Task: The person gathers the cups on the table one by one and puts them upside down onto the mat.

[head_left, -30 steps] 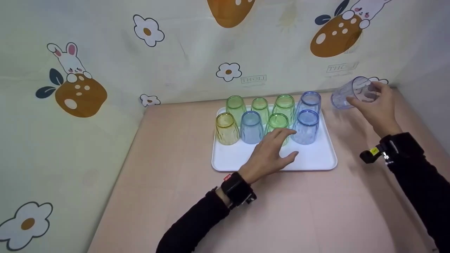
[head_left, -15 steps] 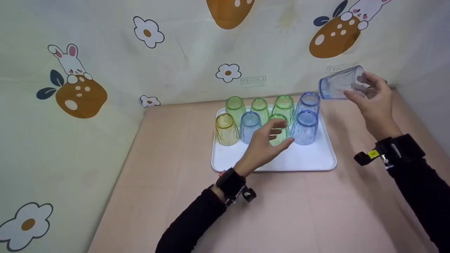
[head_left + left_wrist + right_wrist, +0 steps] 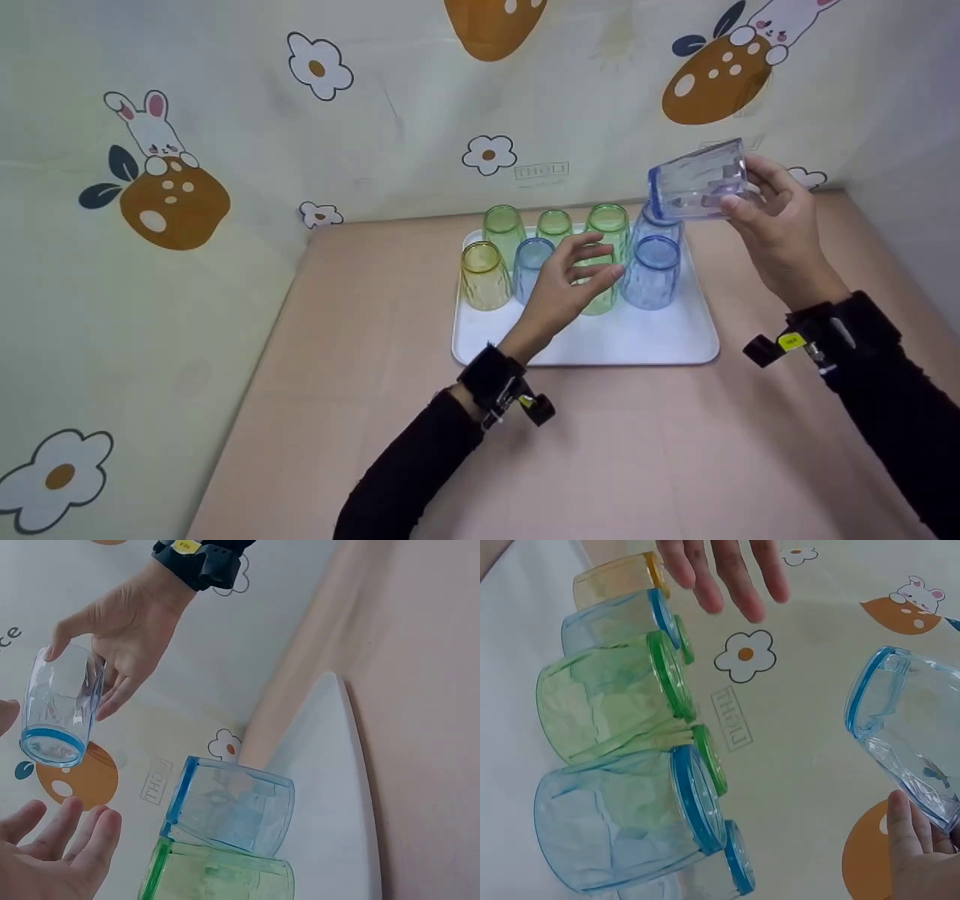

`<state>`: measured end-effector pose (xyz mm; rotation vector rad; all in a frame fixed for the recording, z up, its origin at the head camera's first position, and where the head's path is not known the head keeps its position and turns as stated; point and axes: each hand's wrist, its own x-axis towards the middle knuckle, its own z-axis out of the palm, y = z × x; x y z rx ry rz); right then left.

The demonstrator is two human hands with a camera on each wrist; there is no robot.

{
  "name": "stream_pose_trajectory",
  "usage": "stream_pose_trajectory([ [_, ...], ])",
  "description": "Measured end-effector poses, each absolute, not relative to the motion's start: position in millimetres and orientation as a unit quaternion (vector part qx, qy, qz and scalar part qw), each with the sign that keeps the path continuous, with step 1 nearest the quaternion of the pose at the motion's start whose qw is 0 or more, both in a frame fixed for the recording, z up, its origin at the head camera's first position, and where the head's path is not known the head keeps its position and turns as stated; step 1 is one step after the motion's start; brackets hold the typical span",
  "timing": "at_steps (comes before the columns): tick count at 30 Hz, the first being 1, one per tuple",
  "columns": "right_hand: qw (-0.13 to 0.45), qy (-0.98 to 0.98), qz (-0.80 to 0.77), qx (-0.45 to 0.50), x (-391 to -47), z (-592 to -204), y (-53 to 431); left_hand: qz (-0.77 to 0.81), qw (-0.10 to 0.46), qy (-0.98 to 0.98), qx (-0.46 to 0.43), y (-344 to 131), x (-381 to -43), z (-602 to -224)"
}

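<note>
My right hand (image 3: 787,240) grips a clear bluish glass (image 3: 694,184) by its mouth end, between thumb and fingers. It is held in the air, tilted sideways, its thick blue base pointing left. My left hand (image 3: 559,289) hovers over the tray with relaxed fingers and holds nothing. On the white tray (image 3: 660,341) stand several upturned glasses in two rows. The front row has a yellow glass (image 3: 486,279), a blue glass (image 3: 528,279) partly covered by the left hand, a green glass (image 3: 598,301) and another blue glass (image 3: 652,277).
Behind these are several green glasses, such as the back-left one (image 3: 501,225), and a blue glass (image 3: 658,226) at the back right, partly hidden by the held one. The tray lies on a pinkish table (image 3: 360,337). A patterned wall covering (image 3: 397,150) rises behind it.
The right hand has lifted the glass and brought it left, turning it closer to level. The left hand has risen slightly and moved left and away from the front edge, its fingers still free.
</note>
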<state>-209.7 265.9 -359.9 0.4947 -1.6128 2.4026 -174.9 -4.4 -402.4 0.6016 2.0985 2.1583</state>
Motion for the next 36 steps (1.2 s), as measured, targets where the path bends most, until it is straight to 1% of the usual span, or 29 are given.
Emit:
stream_pose_trajectory([
  [12,0.034,-0.532,0.818,0.216,-197.1,-360.6,250.8,0.792,0.071,0.586,0.156,4.9,-186.6,-386.7],
  [21,-0.003,-0.526,0.815,0.244,-190.6,-363.1,242.2,0.811,0.094,0.555,0.161,3.3,-188.2,-385.4],
  [27,-0.012,-0.527,0.818,0.232,-187.3,-366.0,237.0,0.817,0.096,0.543,0.168,3.8,-186.4,-385.4],
  [36,-0.025,-0.547,0.805,0.228,-183.6,-372.1,234.1,0.805,0.077,0.553,0.201,5.9,-183.1,-385.6],
])
